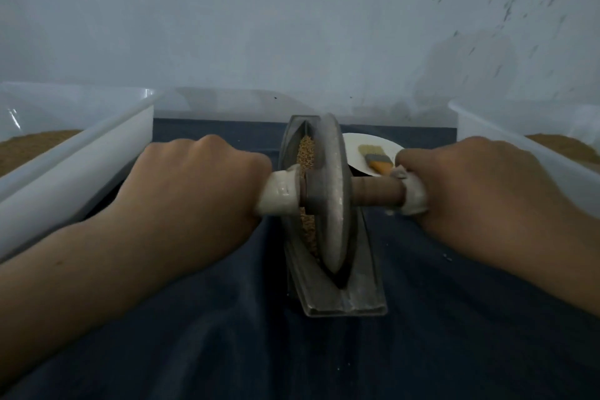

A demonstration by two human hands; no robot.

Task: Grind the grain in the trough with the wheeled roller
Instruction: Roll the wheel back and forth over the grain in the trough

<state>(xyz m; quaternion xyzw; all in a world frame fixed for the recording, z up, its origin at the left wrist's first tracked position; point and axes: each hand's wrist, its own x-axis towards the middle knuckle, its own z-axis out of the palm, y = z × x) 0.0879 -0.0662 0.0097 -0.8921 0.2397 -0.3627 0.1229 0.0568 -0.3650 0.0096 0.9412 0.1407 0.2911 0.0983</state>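
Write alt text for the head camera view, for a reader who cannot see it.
A left hand and a right hand each hold one end of the handle of a metal wheel standing in a narrow trough of grain on a dark cloth. Behind it a brush lies on a white plate; a white tub sits at either side.

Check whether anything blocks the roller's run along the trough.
Nothing visible does. Only grain shows in the trough beside the roller. The brush on its plate sits outside it, to the right, beyond the right hand.
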